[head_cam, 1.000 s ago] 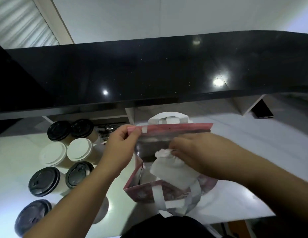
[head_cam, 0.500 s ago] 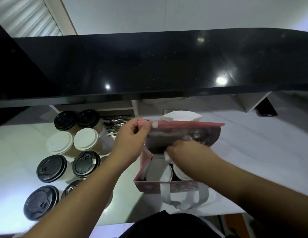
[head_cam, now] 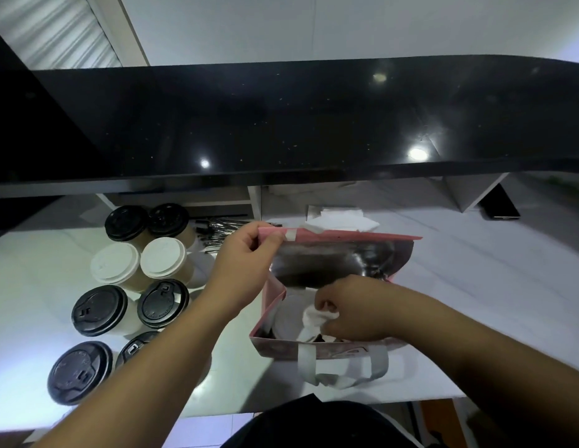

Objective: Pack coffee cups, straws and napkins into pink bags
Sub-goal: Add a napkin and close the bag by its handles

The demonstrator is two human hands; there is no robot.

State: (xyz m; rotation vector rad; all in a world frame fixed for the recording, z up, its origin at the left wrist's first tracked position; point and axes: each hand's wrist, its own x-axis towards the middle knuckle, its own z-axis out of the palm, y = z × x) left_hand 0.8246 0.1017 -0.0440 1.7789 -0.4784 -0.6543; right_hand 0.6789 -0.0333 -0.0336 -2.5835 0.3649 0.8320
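Since a second ago the right hand (head_cam: pixel 352 310) has gone from above the mouth of the pink bag (head_cam: pixel 330 349) down into it, carrying the crumpled white napkin (head_cam: pixel 317 320) with it; its fingers are curled round the napkin, which now lies low inside, on or just above a white-lidded cup (head_cam: pixel 286 316) already standing in the bag. The left hand (head_cam: pixel 246 253) pinches the far top edge of the bag between thumb and fingers, holding the mouth wide. So this bag holds at least one cup and is receiving its napkin; whether a straw is inside cannot be told, since the dark interior hides much. Left of the bag stand the coffee cups (head_cam: pixel 136 286) not yet packed, black-lidded and white-lidded ones close together, and beyond them, left of the bag's far edge, lies a bundle of dark straws (head_cam: pixel 217 231). Just behind the bag sits a stack of white napkins (head_cam: pixel 341 221). Judging by the cups still out, most of the packing remains, and no other pink bag is in sight.
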